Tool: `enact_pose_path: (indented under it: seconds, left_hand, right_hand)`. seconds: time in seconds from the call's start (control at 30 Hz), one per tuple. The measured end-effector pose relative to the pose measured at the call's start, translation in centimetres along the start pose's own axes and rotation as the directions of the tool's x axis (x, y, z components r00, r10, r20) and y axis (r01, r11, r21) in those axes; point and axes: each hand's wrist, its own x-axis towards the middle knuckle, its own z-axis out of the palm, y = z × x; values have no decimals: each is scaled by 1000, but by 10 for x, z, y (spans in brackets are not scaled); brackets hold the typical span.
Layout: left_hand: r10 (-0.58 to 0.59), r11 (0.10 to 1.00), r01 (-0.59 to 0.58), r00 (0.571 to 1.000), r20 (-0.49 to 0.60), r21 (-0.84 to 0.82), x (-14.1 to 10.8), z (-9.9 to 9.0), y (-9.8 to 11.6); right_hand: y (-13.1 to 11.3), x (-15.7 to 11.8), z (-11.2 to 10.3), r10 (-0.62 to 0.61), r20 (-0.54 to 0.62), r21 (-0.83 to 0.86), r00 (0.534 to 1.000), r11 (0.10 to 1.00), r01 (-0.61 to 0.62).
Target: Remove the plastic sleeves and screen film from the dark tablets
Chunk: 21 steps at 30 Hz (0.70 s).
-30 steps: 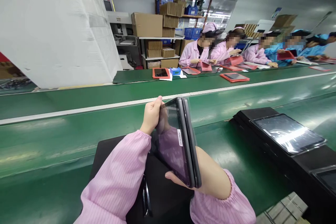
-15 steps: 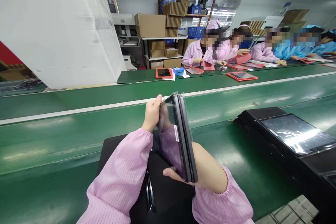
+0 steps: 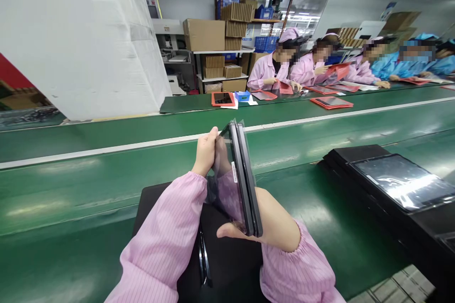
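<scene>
Pink striped sleeves (image 3: 159, 241) come in from the bottom of the view, and both hands are closed on 1 black tablet (image 3: 232, 189), which stands on edge between them. The left hand (image 3: 205, 151) is clenched round its far end, while the right hand (image 3: 265, 218) cups its near end from below, with fingers (image 3: 227, 231) spread under the lower edge. The long axis runs away from the person, from the right hand, the nearer of the 2, to the left hand, leaning slightly. A second dark slab (image 3: 247, 184) is pressed along the tablet; whether it is a case or another tablet I cannot tell. A white label (image 3: 233, 178) sits on the edge of the glass, and clear film (image 3: 241, 125) sticks out past the far end. Under the hands lies a black pad (image 3: 227, 265) on a green conveyor belt (image 3: 71, 199). Right of the right hand, a black tray (image 3: 355, 158) holds a plastic-wrapped tablet (image 3: 401, 180). Beyond the left hand, co-workers in pink smocks (image 3: 266, 73) sit at red cases (image 3: 331, 102), with cardboard boxes (image 3: 204, 35) on shelves behind them. Compared with 1 second earlier, the grip looks unchanged, but the tablet sits further left in view and the film shows more clearly.
</scene>
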Motion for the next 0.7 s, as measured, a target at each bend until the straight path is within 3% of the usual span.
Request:
enact_pose_path:
  seconds: [0.23,0.5,0.7]
  left_hand:
    - [32,999,-32,999,6,2,-1,0,0]
    - [47,999,-50,992,121,21,-13,3,19]
    - [23,998,-30,992,125,59,-20,-4,27]
  right_hand:
    - [-1,-3,0,-11,14,-63,1000,998,12]
    - [-19,-9,1,41,66,-176,997,984,-29]
    - [-24,-14,6,75,129,-114,989,992,-60]
